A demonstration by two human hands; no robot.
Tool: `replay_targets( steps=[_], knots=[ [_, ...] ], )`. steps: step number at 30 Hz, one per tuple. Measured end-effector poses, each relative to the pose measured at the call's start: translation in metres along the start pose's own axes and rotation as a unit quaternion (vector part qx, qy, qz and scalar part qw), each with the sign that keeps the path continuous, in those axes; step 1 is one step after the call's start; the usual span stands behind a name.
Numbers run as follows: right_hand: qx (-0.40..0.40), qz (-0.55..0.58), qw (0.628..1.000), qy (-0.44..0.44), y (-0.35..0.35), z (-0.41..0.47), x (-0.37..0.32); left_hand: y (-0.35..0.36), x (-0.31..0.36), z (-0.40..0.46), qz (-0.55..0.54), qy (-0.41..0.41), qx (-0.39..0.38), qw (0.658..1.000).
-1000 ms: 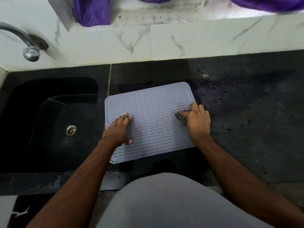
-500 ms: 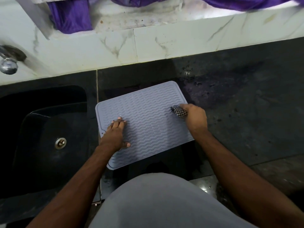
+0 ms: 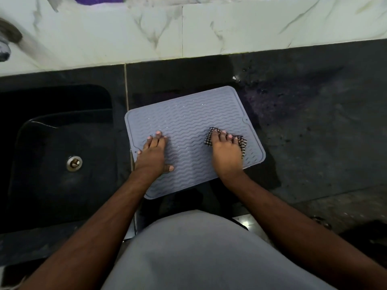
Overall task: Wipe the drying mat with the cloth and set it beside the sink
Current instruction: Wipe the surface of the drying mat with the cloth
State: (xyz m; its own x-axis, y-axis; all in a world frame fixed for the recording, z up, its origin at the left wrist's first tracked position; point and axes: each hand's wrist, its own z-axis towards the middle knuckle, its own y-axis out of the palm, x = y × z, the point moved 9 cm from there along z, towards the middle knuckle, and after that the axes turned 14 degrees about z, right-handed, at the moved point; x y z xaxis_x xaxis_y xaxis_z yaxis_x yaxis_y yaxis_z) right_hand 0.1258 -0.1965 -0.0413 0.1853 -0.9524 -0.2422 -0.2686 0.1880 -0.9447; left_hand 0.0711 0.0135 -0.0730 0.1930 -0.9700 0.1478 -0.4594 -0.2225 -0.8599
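Drying mat, grey with wavy ridges, lies flat under both hands: the left hand presses on its near-left part with straight fingers, and the right hand lies on a small checked cloth on the mat's right part, fingers spread over the cloth and holding it down against the ridges. Around them the mat sits slightly skewed on the dark stone counter, just beside the black sink on its left, with a pale marble-patterned wall behind.
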Motion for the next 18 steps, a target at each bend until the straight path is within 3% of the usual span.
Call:
replay_targets(
  steps=[13,18],
  knots=[
    [-0.048,-0.043,0.997,-0.042,0.018,-0.041,-0.068,-0.001,0.002,-0.004,0.002,-0.004,0.001,1.0],
    [-0.047,0.041,0.996,-0.062,0.0,-0.047,-0.076,-0.003,0.002,-0.003,0.008,-0.008,0.001,1.0]
  ],
)
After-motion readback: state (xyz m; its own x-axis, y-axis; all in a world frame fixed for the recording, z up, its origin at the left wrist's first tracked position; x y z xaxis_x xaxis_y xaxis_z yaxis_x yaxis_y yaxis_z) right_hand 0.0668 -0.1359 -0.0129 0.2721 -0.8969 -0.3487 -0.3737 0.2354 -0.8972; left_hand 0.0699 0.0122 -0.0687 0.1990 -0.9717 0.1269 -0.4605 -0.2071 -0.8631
